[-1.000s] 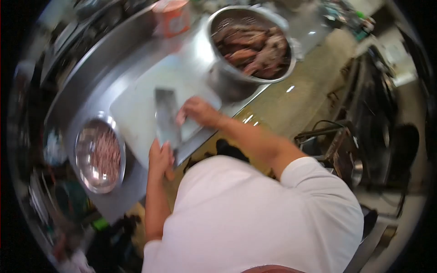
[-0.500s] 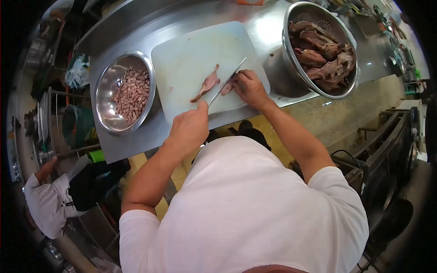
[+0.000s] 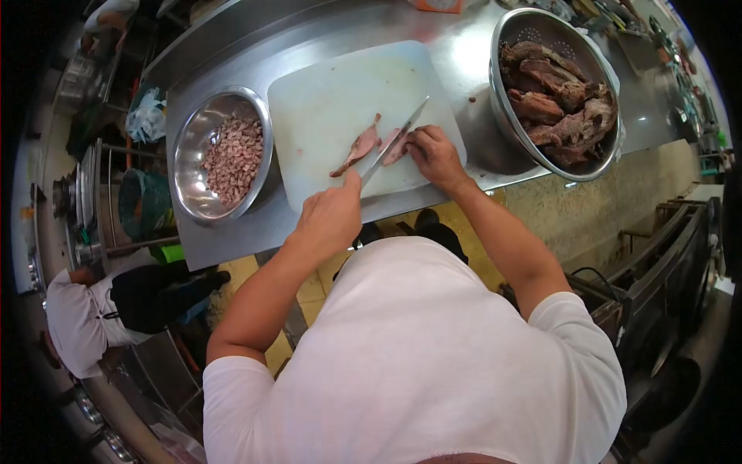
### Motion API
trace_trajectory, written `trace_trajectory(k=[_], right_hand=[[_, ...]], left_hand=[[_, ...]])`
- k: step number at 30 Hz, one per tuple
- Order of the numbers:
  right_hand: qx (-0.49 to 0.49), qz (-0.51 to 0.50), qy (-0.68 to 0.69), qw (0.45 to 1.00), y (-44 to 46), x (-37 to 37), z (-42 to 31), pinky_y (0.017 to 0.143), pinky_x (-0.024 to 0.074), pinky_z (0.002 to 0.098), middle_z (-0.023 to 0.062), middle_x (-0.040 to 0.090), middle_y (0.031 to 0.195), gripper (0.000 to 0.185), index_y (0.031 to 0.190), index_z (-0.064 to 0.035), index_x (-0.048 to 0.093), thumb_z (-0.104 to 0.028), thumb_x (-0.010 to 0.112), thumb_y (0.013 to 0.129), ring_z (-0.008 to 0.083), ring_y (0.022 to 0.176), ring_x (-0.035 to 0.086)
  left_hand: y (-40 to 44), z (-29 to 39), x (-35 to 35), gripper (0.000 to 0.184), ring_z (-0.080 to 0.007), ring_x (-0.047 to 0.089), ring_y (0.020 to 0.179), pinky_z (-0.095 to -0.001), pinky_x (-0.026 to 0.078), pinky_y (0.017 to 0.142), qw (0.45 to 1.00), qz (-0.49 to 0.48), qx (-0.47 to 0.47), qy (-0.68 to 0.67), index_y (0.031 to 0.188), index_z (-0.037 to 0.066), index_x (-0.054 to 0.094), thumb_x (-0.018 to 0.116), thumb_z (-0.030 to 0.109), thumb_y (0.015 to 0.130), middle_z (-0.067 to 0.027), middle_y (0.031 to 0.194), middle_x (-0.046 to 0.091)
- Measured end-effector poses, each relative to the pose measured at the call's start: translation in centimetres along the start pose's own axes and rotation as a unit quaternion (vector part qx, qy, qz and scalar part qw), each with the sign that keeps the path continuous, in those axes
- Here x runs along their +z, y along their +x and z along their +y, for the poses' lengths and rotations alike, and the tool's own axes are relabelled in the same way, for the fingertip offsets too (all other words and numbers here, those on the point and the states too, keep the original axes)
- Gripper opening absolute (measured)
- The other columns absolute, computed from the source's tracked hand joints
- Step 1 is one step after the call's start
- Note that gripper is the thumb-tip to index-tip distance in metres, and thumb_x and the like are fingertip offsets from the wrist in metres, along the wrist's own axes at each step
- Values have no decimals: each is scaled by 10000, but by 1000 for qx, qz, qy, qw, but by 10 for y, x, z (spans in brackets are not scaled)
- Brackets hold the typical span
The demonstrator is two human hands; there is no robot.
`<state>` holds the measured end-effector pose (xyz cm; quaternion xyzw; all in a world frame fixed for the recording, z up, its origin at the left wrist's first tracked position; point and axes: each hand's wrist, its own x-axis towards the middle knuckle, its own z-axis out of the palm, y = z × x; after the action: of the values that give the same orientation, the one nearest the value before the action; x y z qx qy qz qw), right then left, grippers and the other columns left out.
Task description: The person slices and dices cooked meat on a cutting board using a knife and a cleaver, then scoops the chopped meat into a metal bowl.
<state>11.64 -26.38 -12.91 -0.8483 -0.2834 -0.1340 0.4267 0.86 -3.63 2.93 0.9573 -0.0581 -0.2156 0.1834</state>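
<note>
My left hand [image 3: 332,210] is closed round the handle of a knife [image 3: 402,133], whose blade slants up and right over the white cutting board [image 3: 325,93]. My right hand [image 3: 435,155] has its fingers bent down at a piece of meat [image 3: 395,148], close beside the blade. Just left of the knife another strip of meat [image 3: 359,145] lies on the board. A steel bowl [image 3: 185,158] of small chopped meat [image 3: 233,161] stands to the left of the board. On the right is a steel colander [image 3: 506,120] with large dark cooked meat pieces [image 3: 558,100].
The board rests on a steel table [image 3: 220,246] with a raised back edge. An orange box [image 3: 437,5] sits at the far side. A person in a white shirt [image 3: 77,325] is bent over at the lower left. Dark kitchen equipment [image 3: 649,286] stands at the right.
The whole view has shifted slightly, with the table things now a little further right and lower. The knife blade still lies between the two meat pieces. The other person's arm has moved.
</note>
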Motion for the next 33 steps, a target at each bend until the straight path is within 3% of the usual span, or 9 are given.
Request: trace_trajectory(k=[5,7,14,15,20,22,25,31,33], right_hand=[[-8,3,1,1000,-2,3,2,836,538,440,133,653,974,163,987,-59,679,-27,736,837,356,962,637],[7,-8,1,1000,-1,3,-1,833,536,440,132,651,977,142,985,-59,678,-24,714,852,360,967,636],[-10,-8,-35,999,6,8,-9,831,531,436,141,642,986,161,1005,-35,661,-1,709,855,356,961,635],[-14,-21,-24,999,9,11,-12,830,529,439,141,641,992,176,1012,-36,661,10,699,847,363,966,628],[-6,-58,-62,996,37,22,-37,881,510,467,142,652,1060,176,1004,-49,684,-23,692,829,380,1034,620],[-113,-118,-78,983,52,35,-44,907,498,459,141,643,1114,231,1034,-74,703,-40,701,806,370,1043,611],[-171,-163,-175,956,61,65,-47,930,491,447,132,648,1141,305,1069,-87,721,-88,734,764,351,1024,612],[-68,-340,-169,922,94,24,-59,880,522,433,64,685,1008,259,995,-135,766,-151,784,737,328,999,620],[-65,-272,-133,951,91,2,-49,865,523,432,72,687,974,225,991,-112,770,-128,785,768,330,990,624]], left_hand=[[32,-11,42,138,-534,662,838,-621,496,797,999,4,5,-35,1030,-29,440,497,8,910,-320,853,671],[38,-17,44,197,-514,660,855,-599,488,791,998,60,2,-35,1063,-20,476,500,171,1021,-310,868,668],[-12,-30,-32,242,-497,638,925,-527,505,845,983,53,-45,-171,988,-38,526,532,202,1018,-283,919,679],[-10,-55,-18,243,-401,657,705,-466,529,691,970,117,-26,-210,936,-20,518,545,207,1018,-188,736,642],[-24,-72,-30,207,-117,548,469,-320,443,431,911,166,-97,-366,899,36,497,581,186,1014,-51,646,567],[-27,-78,-26,204,-79,504,493,-273,441,460,885,178,-117,-414,1174,53,597,534,194,1041,17,655,522],[-33,-78,-28,210,-119,542,473,-311,445,421,877,211,-124,-414,883,42,463,571,167,1014,-38,634,558],[-37,-89,-15,212,-136,552,477,-331,442,429,884,215,-115,-399,892,36,466,571,175,1011,-47,630,561],[-37,-83,-9,217,-137,558,479,-337,449,441,887,184,-128,-403,896,32,473,572,187,1011,-48,629,565]])
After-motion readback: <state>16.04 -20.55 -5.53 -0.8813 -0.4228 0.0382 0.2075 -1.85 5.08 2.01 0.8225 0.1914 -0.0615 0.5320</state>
